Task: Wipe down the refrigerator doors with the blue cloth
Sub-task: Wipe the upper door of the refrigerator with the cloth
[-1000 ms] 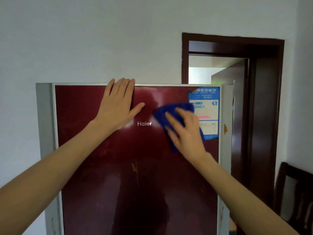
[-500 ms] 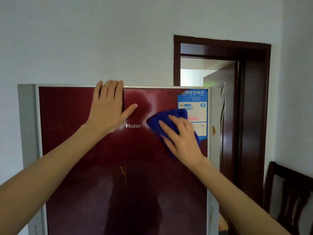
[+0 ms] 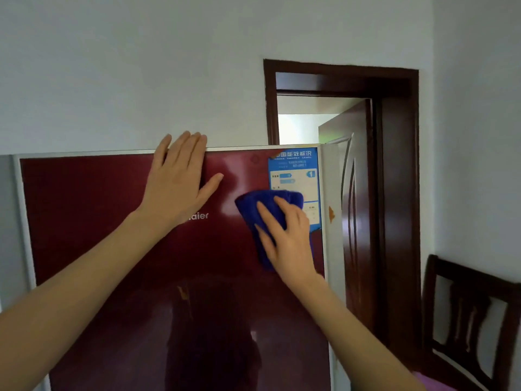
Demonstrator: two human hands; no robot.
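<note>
A dark red glossy refrigerator door (image 3: pixel 98 221) with a silver frame fills the lower left and middle of the head view. My left hand (image 3: pixel 177 182) lies flat and spread against the door, fingertips over its top edge. My right hand (image 3: pixel 284 238) presses a folded blue cloth (image 3: pixel 267 204) against the door's upper right, just below and partly over a blue energy label (image 3: pixel 293 173). The cloth's lower part is hidden under my palm.
A dark wooden door frame (image 3: pixel 394 193) with a half-open door (image 3: pixel 355 221) stands right of the refrigerator. A dark wooden chair back (image 3: pixel 473 314) sits at the lower right. A plain white wall (image 3: pixel 127 74) runs behind.
The view has shifted, so the refrigerator sits further left in frame. My right hand and the cloth have slid right, onto the lower part of the label. My left hand stays flat on the door.
</note>
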